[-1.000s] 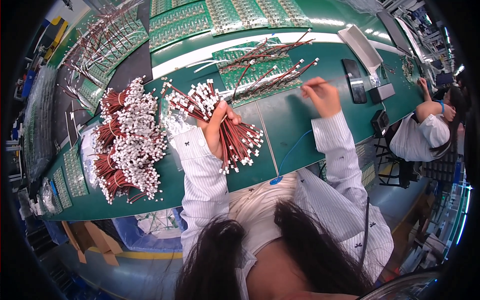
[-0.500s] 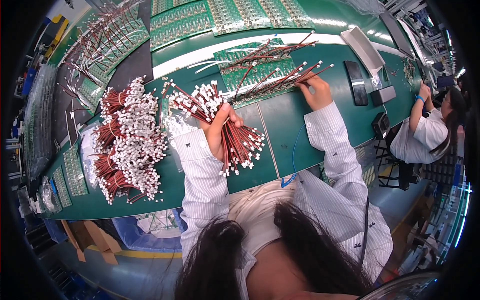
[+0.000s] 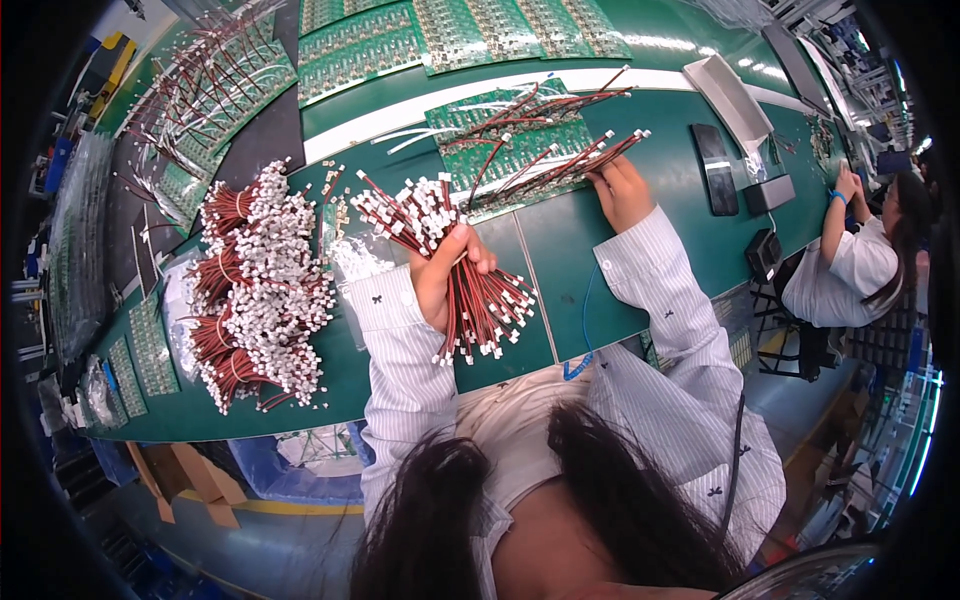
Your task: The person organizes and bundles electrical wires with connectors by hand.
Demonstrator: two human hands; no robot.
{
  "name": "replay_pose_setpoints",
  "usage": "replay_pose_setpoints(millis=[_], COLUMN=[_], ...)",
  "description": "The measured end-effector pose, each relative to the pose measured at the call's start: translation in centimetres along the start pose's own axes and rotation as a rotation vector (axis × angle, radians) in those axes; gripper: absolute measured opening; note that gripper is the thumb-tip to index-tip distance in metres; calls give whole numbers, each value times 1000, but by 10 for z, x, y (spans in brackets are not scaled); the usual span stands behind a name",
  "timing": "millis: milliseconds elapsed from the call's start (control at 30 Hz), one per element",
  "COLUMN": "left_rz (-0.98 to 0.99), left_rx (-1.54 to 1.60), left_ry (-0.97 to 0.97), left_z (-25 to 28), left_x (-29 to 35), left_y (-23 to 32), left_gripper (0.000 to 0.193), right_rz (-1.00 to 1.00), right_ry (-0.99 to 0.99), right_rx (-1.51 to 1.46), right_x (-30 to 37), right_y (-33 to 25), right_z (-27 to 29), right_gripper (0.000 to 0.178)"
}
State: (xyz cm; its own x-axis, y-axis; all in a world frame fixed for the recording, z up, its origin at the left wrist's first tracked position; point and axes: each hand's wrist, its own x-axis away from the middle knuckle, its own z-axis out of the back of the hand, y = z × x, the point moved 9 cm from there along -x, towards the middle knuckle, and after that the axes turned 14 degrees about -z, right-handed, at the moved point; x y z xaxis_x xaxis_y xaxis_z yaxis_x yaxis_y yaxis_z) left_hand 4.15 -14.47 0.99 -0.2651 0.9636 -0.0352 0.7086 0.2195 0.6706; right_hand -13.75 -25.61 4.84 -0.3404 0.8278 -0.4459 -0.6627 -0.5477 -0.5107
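Note:
My left hand (image 3: 447,268) grips a thick bundle of red-and-black wires with white connectors (image 3: 470,290), held upright over the green table (image 3: 640,240). My right hand (image 3: 622,190) reaches forward and rests on a green circuit board panel (image 3: 500,150), its fingers at a wire with a white plug that stands out from the board. Several such wires stick out of the panel. Whether the fingers pinch the wire is hard to tell.
A large heap of the same wires (image 3: 260,290) lies at the left. More circuit panels (image 3: 440,30) line the far edge. A white tray (image 3: 730,95), a dark phone-like slab (image 3: 715,165) and small boxes sit at the right, where another person (image 3: 850,260) sits working.
My right hand has moved left and further forward onto the circuit panel. The left hand with the bundle has stayed put.

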Motion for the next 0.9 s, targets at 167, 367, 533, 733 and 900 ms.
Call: replay_pose_setpoints(millis=[167,367,533,733,900], left_rz=[20,23,169,150,128], left_rx=[160,162,112,234,251], left_ry=[-155,-316,-300,-204,-232], left_z=[-6,-22,-23,-23,-24], left_x=[4,9,14,14,10], left_y=[-5,-7,-19,-17,-16], left_gripper=[21,34,35,31,24], right_rz=[-289,-134,-155,-136,-362], right_ry=[-62,-341,-612,-546,-423], right_rx=[143,-379,-397,-525,-910], right_x=[4,8,8,6,-2], right_y=[0,-94,-121,-122,-102], right_z=[6,4,-18,-12,7], right_gripper=[11,12,14,10,7])
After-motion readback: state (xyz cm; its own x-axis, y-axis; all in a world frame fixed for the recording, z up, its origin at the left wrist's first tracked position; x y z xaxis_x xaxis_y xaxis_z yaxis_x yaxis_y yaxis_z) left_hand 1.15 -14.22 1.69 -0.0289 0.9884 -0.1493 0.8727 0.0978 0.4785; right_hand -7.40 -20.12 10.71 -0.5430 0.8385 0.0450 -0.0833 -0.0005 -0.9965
